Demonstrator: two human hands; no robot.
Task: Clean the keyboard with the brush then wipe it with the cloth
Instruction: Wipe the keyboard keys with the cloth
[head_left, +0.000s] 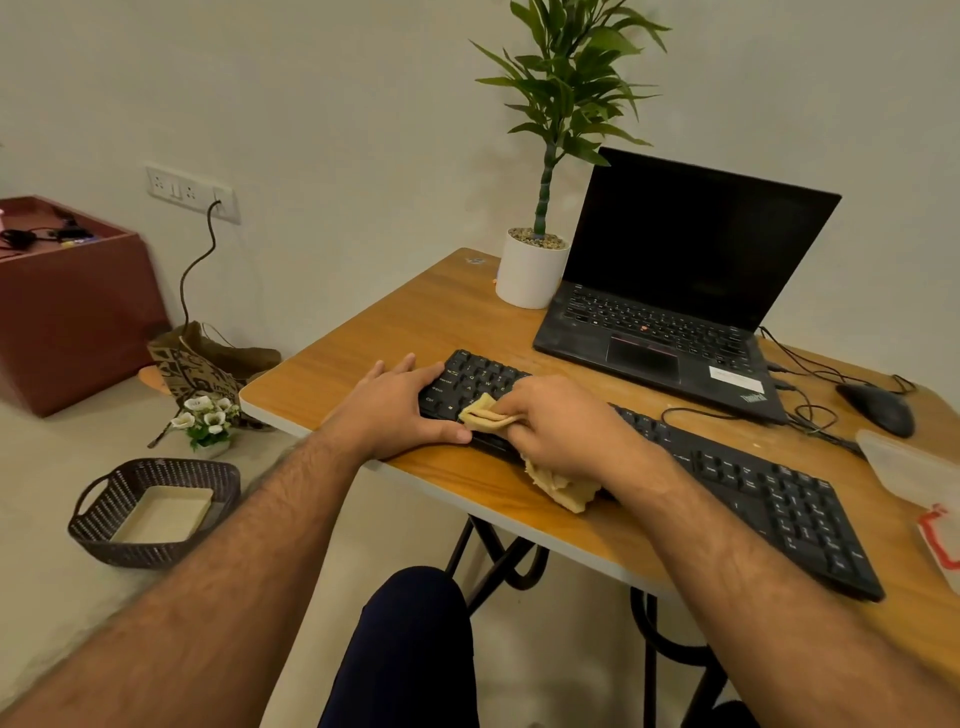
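Head view: keyboard (727, 483) black, full-size, lying diagonally on wooden bench (395, 322), near front edge, just in front of laptop (670, 312). Left hand (400, 410) clamps kbd's left end, fingers along far edge, thumb hooked on near edge. Right hand (561, 421) bunched round yellow cloth (556, 483), a folded corner poking out toward left thumb and pressed onto left-side keys; rest of cloth hangs loose under the palm onto the bench front. Both hands closed on something, then: left on kbd, right on cloth.

Brush not visible anywhere. Judged stage: wipe pass, starting at left end; most of the kbd to the right not yet covered.

Handling, as judgement:
- Kbd: light, stiff plastic slab, likely to skate on smooth bench under sideways rubbing, so needs pinning at an end or edge, as now. Keycaps give and wobble; firm pressure ok, snagging not.
- Cloth: soft, limp, light, no shape of its own. Best wadded in palm w/ a flat pad under fingertips; loose tail could drag or catch key edges.
- Cable (727, 413) behind kbd, near mouse (878, 408) and laptop wiring; worth avoiding a tug.

Also there: potted plant (535, 270) beside laptop, wicker basket (156, 512) on the floor at left.
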